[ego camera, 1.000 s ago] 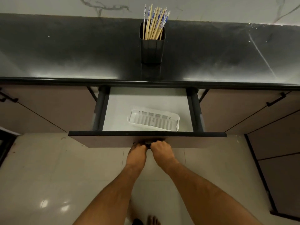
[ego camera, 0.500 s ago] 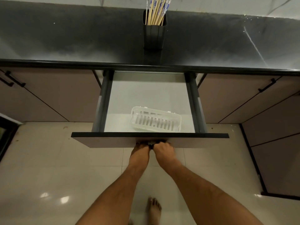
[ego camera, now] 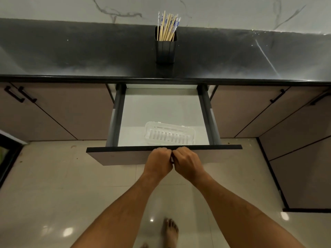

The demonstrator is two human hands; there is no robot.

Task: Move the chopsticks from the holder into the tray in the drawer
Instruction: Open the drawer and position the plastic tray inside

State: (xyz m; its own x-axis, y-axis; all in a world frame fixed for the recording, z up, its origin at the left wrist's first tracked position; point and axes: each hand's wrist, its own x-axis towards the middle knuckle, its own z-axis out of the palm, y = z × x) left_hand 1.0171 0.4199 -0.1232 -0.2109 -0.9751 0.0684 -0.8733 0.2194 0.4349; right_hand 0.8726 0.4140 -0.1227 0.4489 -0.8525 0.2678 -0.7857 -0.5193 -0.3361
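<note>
Fingers of both my left hand (ego camera: 158, 162) and my right hand (ego camera: 188, 162) are curled tight, side by side, over the middle of the drawer (ego camera: 125, 155) front, presumably round its handle, which my knuckles hide. I judge the drawer-opening step about done: the white slotted tray (ego camera: 169, 134) lies bare near the front, while the chopsticks (ego camera: 167, 27) stand bunched in the dark holder (ego camera: 165, 51) on the black counter (ego camera: 71, 56). Next I should let go, reach up over the drawer and gather the sticks without tipping the holder.
</note>
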